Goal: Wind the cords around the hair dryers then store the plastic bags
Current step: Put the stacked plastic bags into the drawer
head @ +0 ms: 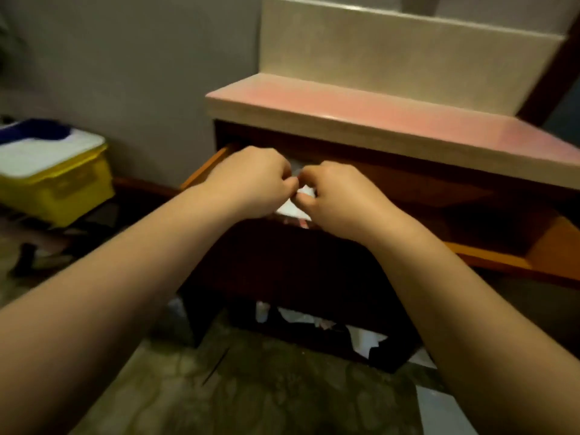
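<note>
Open wooden drawer [204, 167], both hands' [251, 183] [339, 199] fingers pinched on crinkly white plastic bag [298, 205] (blurred).

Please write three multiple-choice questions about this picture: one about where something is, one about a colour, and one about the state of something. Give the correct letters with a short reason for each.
1. Where are both hands?
A. over the open drawer
B. on the countertop
C. inside the bin

2. What colour is the storage bin by the wall?
A. red
B. yellow
C. green

3. What state is the drawer in?
A. pulled open
B. fully closed
C. removed and lying on the floor

Answers:
1 A: the left hand and right hand pinch a white plastic bag above the drawer.
2 B: the bin has yellow walls.
3 A: the drawer's side sticks out below the countertop.
</note>
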`<state>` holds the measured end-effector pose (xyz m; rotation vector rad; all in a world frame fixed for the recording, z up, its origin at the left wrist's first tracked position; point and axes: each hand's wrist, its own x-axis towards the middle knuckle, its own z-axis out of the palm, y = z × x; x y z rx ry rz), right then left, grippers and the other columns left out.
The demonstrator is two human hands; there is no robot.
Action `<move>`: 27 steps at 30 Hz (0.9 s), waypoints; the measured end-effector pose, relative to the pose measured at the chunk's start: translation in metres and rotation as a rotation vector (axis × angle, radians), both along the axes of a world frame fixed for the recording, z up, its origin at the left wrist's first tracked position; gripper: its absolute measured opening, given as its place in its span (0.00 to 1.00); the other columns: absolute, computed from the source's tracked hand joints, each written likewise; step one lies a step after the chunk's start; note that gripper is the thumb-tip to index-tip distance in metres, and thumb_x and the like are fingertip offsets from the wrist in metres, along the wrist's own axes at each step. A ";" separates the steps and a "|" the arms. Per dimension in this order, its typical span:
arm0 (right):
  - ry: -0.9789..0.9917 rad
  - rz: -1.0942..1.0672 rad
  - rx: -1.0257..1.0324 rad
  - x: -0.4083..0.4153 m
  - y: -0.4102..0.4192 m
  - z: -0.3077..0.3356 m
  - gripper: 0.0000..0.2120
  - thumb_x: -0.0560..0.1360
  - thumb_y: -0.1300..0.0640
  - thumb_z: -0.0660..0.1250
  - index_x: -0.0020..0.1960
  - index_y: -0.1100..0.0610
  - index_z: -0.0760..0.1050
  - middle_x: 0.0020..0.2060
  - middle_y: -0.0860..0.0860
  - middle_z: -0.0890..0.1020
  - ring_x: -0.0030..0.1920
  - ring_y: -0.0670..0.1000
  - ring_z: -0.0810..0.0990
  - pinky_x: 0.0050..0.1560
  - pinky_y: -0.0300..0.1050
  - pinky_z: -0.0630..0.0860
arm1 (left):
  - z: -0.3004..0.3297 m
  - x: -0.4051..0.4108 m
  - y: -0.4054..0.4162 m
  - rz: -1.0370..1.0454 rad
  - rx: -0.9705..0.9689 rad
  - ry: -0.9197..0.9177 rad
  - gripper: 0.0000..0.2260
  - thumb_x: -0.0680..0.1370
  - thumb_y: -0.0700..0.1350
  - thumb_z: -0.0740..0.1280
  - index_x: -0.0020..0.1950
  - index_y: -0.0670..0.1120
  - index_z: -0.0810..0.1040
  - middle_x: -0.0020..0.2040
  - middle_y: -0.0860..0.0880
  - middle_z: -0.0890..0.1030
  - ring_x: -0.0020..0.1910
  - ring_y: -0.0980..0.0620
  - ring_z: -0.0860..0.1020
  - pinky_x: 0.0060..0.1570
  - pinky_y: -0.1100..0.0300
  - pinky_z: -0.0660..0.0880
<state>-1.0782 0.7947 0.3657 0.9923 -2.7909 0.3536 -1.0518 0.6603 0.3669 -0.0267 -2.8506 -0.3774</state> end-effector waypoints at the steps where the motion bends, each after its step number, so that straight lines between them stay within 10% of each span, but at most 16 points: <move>1: 0.016 0.033 -0.024 0.013 -0.004 0.000 0.11 0.77 0.50 0.60 0.56 0.53 0.75 0.51 0.52 0.78 0.52 0.54 0.75 0.46 0.46 0.70 | -0.002 0.016 -0.005 0.048 0.012 0.025 0.12 0.78 0.51 0.60 0.44 0.48 0.81 0.43 0.46 0.81 0.45 0.45 0.77 0.40 0.57 0.69; 14: -0.144 0.751 0.229 0.237 -0.145 -0.081 0.19 0.78 0.49 0.60 0.68 0.52 0.70 0.70 0.52 0.66 0.67 0.57 0.68 0.64 0.55 0.69 | -0.097 0.341 -0.095 0.841 0.055 -0.294 0.13 0.79 0.51 0.59 0.55 0.49 0.81 0.53 0.45 0.81 0.54 0.42 0.77 0.50 0.52 0.76; 27: -0.160 1.405 0.231 0.587 -0.349 -0.111 0.21 0.79 0.51 0.58 0.71 0.52 0.63 0.66 0.53 0.73 0.64 0.57 0.71 0.62 0.54 0.70 | -0.136 0.707 -0.161 1.537 0.261 -0.521 0.18 0.80 0.52 0.58 0.69 0.51 0.69 0.62 0.46 0.77 0.61 0.44 0.74 0.55 0.53 0.74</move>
